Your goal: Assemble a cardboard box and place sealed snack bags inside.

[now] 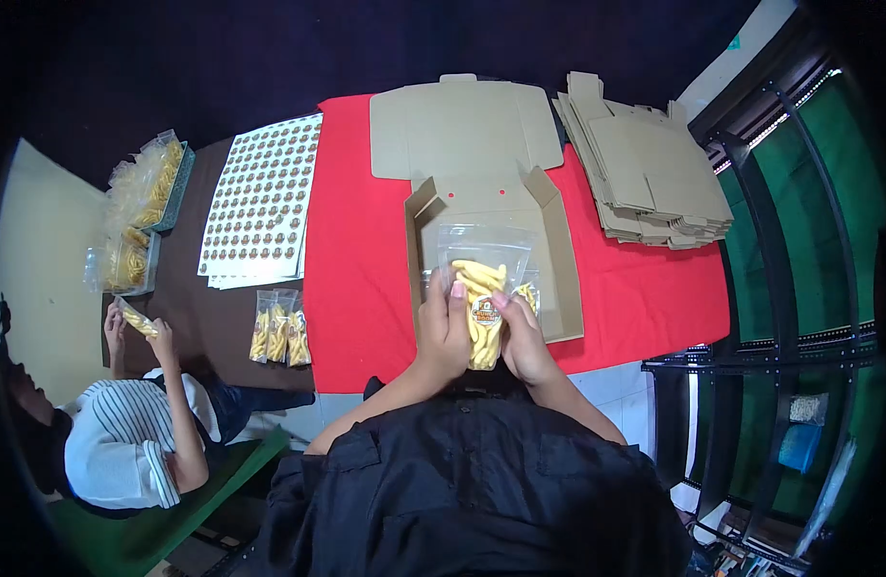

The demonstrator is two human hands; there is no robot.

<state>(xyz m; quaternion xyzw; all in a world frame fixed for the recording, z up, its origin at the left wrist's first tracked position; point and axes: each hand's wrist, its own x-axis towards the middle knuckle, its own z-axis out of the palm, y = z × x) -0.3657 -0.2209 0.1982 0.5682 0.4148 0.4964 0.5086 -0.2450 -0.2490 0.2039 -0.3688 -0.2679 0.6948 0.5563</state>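
Between my two hands is a clear plastic zip pouch (479, 342) of yellow stick snacks with a round sticker on its front. My left hand (445, 328) grips its left side, and my right hand (526, 339) grips its right side, thumbs on the front. The pouch is upright, above the near part of an open cardboard box (567, 267). The box's lid (464, 130) is folded back, away from me. Inside the box, partly hidden behind my right hand, lies another snack pouch (527, 292). My hands cover much of the box's near side.
Flattened cardboard boxes (652, 159) are stacked at right on the red cloth (356, 252). Left are sticker sheets (262, 195), several stickered pouches (277, 328) and baskets (176, 191) of filled pouches. A co-worker (118, 433) sits at left holding a pouch (136, 319). Metal shelving (760, 360) stands at right.
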